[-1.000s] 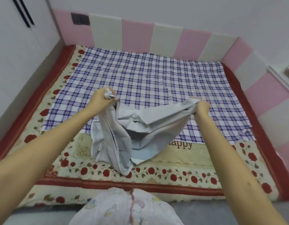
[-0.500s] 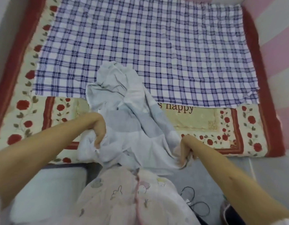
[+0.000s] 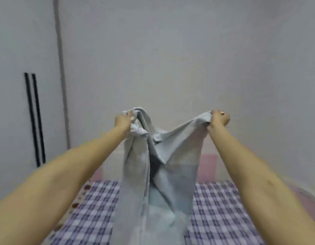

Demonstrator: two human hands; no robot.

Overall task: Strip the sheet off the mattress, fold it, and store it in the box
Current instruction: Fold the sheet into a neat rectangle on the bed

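Now both hands, left (image 3: 124,122) and right (image 3: 219,119), pinch the grey sheet (image 3: 153,174) high above the checked cloth (image 3: 215,209), probably shaking it out to fold.

Raised arms; left hand (image 3: 123,122), right hand (image 3: 219,119) fisted on sheet (image 3: 179,144).

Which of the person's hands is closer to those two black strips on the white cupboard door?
Left. The left hand, gripping the grey sheet, is raised to the right of the black strips; the right hand grips the sheet's other end, farther right.
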